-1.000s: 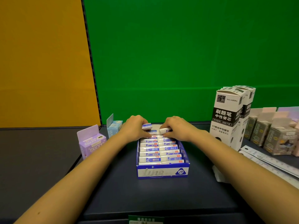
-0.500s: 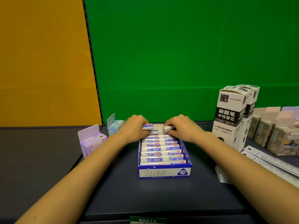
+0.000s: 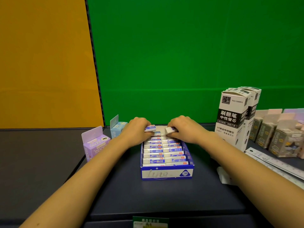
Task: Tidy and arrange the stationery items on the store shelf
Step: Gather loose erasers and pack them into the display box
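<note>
**A:** What can you read on the tray?

**B:** The blue-and-white eraser box (image 3: 166,174) sits mid-shelf on the dark shelf (image 3: 148,198). Its front wall shows a smeared cursive word, perhaps "Line", and "2B" in a triangle. Erasers lie inside in two columns. The characters on their blue sleeves are too small to read.

**A:** And the hands?

**B:** Both are at the box's twelve o'clock end. The left hand (image 3: 137,129) pinches one eraser (image 3: 150,128) between thumb and curled fingers. The right hand (image 3: 184,129) grips a second eraser (image 3: 170,130), white end showing. Both erasers are just above the rows, and the fingertips beneath are hidden.

**A:** To the sides?

**B:** At three o'clock a tall white carton (image 3: 230,119) reads "NO.50091" and "刷题笔 中性替芯". Its twin behind is mostly covered. Past it are grey boxes (image 3: 283,142), blurred and cut by the frame edge. The rulers (image 3: 271,162) at four o'clock run out of view. A purple box (image 3: 94,143) is at nine o'clock and a pale blue box (image 3: 116,129) at ten, with print I can't make out. At six o'clock is a green shelf tag (image 3: 150,222), cropped at the bottom.
</note>
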The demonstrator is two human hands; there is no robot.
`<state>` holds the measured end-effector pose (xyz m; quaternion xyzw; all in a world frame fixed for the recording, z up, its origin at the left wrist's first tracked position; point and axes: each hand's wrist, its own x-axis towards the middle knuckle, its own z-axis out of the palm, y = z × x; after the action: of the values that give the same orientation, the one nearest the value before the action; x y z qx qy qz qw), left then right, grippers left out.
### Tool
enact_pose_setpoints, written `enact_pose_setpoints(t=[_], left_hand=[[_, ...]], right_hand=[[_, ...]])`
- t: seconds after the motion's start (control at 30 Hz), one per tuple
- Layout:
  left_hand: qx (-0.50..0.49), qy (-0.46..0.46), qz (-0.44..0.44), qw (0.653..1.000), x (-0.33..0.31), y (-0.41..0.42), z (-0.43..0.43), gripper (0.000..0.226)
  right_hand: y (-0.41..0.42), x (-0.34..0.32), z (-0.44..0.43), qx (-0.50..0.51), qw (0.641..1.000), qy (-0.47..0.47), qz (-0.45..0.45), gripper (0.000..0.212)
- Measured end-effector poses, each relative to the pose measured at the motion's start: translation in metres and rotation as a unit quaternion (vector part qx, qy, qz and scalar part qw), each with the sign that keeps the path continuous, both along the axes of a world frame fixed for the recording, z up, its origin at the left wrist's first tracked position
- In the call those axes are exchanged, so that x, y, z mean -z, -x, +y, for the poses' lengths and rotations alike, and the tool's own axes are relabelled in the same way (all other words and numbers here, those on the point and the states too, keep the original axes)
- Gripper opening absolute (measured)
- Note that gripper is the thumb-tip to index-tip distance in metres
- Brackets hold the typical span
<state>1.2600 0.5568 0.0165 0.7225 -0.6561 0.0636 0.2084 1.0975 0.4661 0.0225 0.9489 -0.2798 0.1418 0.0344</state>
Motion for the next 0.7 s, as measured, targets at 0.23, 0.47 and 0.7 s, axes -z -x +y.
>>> enact_pose_setpoints(t=[0.23, 0.47, 0.7], left_hand=[[0.032, 0.028, 0.053, 0.998, -0.014, 0.003, 0.015, 0.021], [0.057, -0.067, 0.134, 0.987, -0.017, 0.0, 0.021, 0.017], [0.061, -0.052, 0.083, 0.993, -0.01, -0.005, 0.02, 0.01]], right_hand=[[0.004, -0.006, 0.008, 0.004, 0.995, -0.096, -0.034, 0.021], [0.004, -0.005, 0.011, -0.021, 0.992, -0.126, -0.009, 0.016], [0.009, -0.003, 0.013, -0.004, 0.999, -0.029, -0.022, 0.027]])
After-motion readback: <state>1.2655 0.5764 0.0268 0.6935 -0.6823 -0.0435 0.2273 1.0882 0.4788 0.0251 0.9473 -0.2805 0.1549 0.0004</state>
